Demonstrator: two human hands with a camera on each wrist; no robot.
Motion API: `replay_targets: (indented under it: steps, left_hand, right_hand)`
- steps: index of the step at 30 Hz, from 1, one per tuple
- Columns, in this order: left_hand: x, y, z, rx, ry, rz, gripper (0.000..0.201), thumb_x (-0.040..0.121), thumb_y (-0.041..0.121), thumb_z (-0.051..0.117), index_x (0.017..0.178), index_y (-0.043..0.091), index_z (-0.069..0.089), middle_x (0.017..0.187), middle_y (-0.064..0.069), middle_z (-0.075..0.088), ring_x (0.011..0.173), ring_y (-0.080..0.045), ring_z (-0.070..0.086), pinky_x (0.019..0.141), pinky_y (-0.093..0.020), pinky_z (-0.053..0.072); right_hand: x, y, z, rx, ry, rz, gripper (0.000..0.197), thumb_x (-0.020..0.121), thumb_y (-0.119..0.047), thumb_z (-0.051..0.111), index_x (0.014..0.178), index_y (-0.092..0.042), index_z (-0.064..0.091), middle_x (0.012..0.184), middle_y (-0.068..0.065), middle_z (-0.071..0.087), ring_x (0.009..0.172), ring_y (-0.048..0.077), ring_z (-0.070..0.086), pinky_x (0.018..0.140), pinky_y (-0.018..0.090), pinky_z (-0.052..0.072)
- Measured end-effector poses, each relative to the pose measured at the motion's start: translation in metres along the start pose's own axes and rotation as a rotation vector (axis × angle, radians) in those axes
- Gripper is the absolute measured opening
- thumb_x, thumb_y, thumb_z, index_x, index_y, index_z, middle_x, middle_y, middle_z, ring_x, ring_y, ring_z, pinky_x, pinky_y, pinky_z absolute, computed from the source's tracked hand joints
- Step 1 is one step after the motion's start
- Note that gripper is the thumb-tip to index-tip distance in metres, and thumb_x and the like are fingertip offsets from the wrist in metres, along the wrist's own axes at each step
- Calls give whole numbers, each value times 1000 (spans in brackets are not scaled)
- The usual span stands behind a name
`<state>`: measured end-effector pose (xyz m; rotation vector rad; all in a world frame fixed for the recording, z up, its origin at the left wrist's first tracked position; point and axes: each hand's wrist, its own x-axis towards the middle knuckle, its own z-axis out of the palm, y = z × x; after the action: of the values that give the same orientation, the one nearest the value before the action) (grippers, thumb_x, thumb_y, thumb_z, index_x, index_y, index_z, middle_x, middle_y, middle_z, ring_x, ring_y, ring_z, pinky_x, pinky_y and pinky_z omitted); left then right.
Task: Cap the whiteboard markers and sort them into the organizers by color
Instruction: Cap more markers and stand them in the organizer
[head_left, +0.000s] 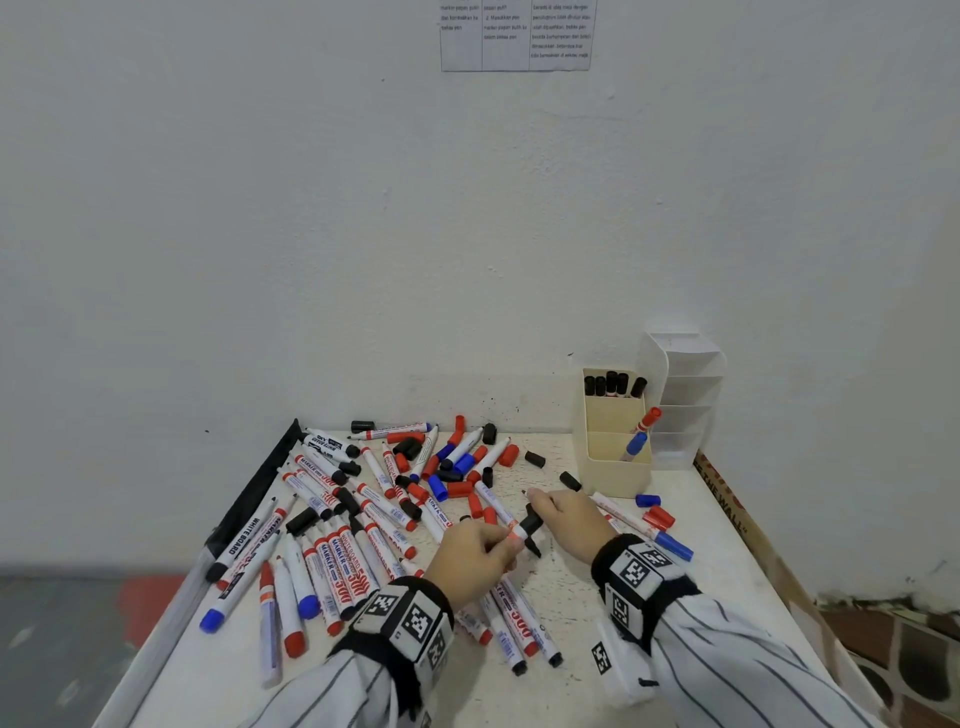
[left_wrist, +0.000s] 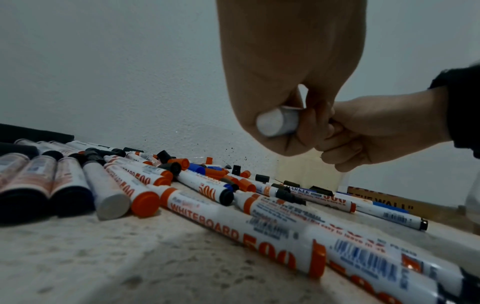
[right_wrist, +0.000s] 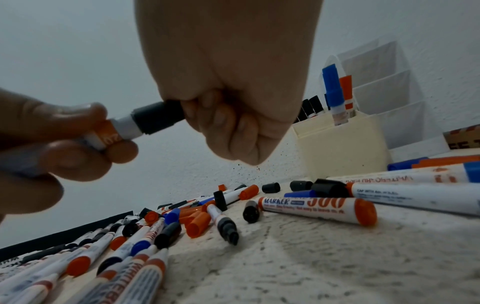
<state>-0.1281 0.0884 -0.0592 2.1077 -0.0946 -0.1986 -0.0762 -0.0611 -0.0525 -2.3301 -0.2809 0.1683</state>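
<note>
Fingers of the left hand (head_left: 475, 558) hold the light, hard marker (right_wrist: 118, 130) by its middle while the right hand (head_left: 569, 514) pinches the small black cap (right_wrist: 158, 117) on.

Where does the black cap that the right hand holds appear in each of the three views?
Head: black cap at centre, between both hands.
Left wrist: hidden behind the left hand.
Right wrist: upper left of centre, under the right hand.
Shared landmark: cream organizer.
</note>
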Motion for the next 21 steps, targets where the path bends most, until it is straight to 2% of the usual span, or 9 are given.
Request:
replay_targets:
  steps: [3,5,8,12,15,16,18,19,21]
  left_hand:
    - [-2,5,-2,-160,-38,-55,30,94,26,52,70,12,61,41,10,44,34,-1,38,39,-13,34]
    - [-3,9,-3,-204,-32,-59,30,95,25,52,70,12,60,36,12,44,33,0,38,38,-13,33]
    - [-2,11,-2,-193,-5,-28,24,94,23,54,77,10,65,46,13,52,37,2,43,42,-12,37]
    - [4,9,1,-271,56,-5,9,88,21,63,89,16,70,65,3,59,50,-7,54,54,-17,47]
    - [11,11,3,-296,64,49,9,86,19,64,88,26,69,69,9,65,63,-6,60,68,-21,50]
    - [14,11,2,-288,37,58,9,87,21,63,92,27,68,76,10,67,71,-4,63,76,-22,51]
    - [22,7,-1,-192,-33,46,22,89,31,59,109,25,64,100,9,68,92,-6,63,91,-28,49]
    - [26,4,-3,-94,-52,21,29,90,33,57,117,23,61,111,8,64,100,-7,60,95,-28,47]
    - [34,-3,-10,174,-49,-33,30,92,24,55,121,22,58,123,5,57,107,-8,53,96,-24,44]
  right_hand:
    - [0,-3,-1,41,-6,-30,48,98,-31,37,53,-17,31,53,-2,29,51,11,29,53,28,23]
    - [1,-4,-4,54,-7,-43,48,98,-31,38,53,-18,31,53,-2,29,51,12,29,54,29,23]
    - [2,-5,-9,55,-18,-40,48,97,-34,41,52,-18,33,51,-4,31,49,11,31,53,28,25]
    - [0,-8,-16,172,-5,-83,37,95,-35,47,62,-17,43,54,-2,45,48,9,42,54,25,37]
    - [-3,-16,-28,315,-3,-107,21,93,-30,52,77,-16,53,63,-1,61,45,5,55,47,18,45]
    - [-3,-18,-34,330,10,-117,16,93,-27,52,84,-15,54,70,0,64,46,3,57,48,17,46]
    - [1,-21,-52,351,109,-128,13,95,-23,49,98,-13,55,81,2,66,51,-2,59,52,13,49]
    - [4,-21,-65,373,201,-137,15,95,-22,47,104,-11,54,84,2,66,54,-4,59,54,13,49]
    - [10,-22,-94,397,441,-167,18,96,-20,45,109,-10,52,88,2,64,64,-2,60,61,14,49]
